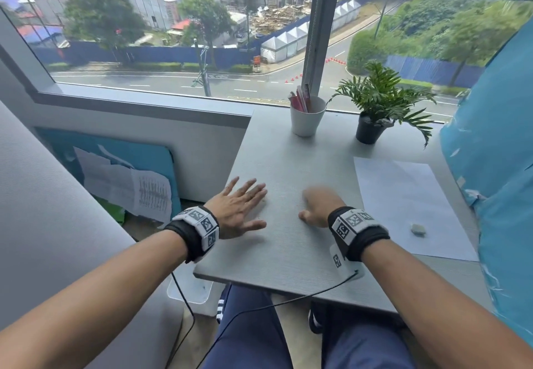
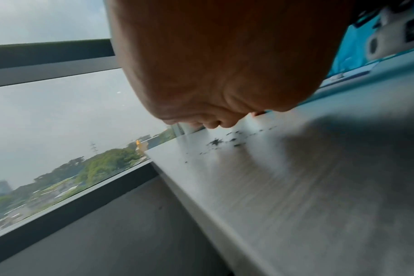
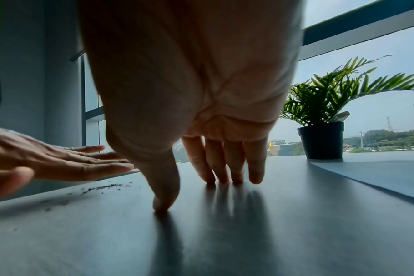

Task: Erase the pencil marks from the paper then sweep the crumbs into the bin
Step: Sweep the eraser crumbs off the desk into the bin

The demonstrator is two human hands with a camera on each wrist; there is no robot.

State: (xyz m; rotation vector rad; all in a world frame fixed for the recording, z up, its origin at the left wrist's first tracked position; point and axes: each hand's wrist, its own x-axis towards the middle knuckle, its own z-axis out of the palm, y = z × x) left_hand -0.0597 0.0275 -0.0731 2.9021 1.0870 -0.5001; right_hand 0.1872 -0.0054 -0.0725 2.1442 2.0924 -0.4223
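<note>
A white sheet of paper [image 1: 403, 204] lies on the right of the grey table [image 1: 288, 253], with a small pale eraser [image 1: 417, 229] on its near right part. Dark eraser crumbs [image 2: 215, 142] are scattered on the table beside my left hand [image 1: 248, 207], also seen as crumbs [image 3: 106, 186] in the right wrist view. That hand is flat with spread fingers by the table's left edge. My right hand [image 1: 310, 205] stands on straight fingertips [image 3: 234, 175] mid-table, holding nothing. A white bin [image 1: 187, 290] shows below the table's near left corner.
At the back of the table stand a white cup of pens [image 1: 307, 117] and a potted plant [image 1: 372, 129]. A blue cloth-covered shape [image 1: 496, 166] rises at the right. A cable [image 1: 259, 308] hangs across my lap. The window is behind the table.
</note>
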